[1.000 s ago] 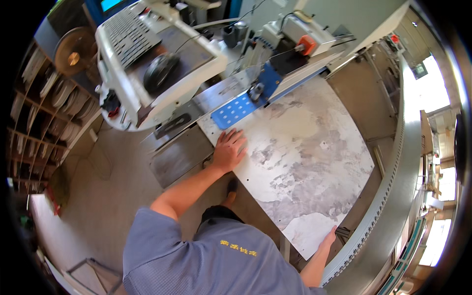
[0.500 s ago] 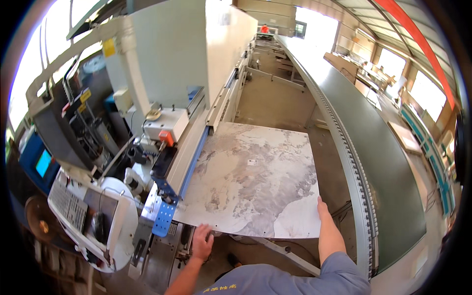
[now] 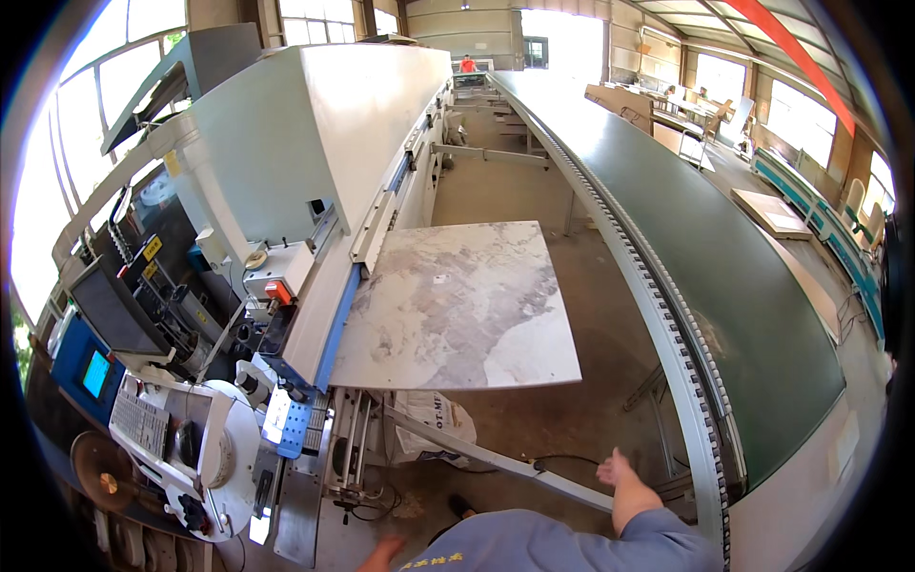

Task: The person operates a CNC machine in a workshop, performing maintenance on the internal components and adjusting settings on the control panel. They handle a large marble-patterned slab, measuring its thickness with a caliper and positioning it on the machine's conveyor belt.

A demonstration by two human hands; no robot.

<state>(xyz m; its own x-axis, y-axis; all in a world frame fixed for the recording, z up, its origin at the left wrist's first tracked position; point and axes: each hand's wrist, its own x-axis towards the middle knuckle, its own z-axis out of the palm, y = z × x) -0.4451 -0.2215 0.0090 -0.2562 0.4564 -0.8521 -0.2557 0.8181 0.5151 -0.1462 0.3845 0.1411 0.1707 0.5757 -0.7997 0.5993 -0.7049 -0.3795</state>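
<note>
A square panel with a grey-and-white marble pattern (image 3: 462,310) lies flat, its left edge in the long machine (image 3: 348,334) and its right side jutting over the floor. Both hands are off it. My right hand (image 3: 621,475) is in the air beyond the panel's near right corner, fingers stretched out and holding nothing. Low at the bottom edge of the view, my left hand (image 3: 386,549) shows only in part and is blurred; its fingers cannot be made out. A small pale label (image 3: 439,279) sits on the panel's face.
To the right runs a long green conveyor belt (image 3: 753,381) with a toothed edge. On the left stand a keyboard (image 3: 139,419), a mouse (image 3: 185,440) and a blue-framed screen (image 3: 95,374). Below the panel are a diagonal metal bar (image 3: 496,461) and a white sack (image 3: 434,424).
Both hands have let go of the panel: the left dropped to the lower edge, the right moved down and away. The panel has shifted forward along the machine, and the view has moved.
</note>
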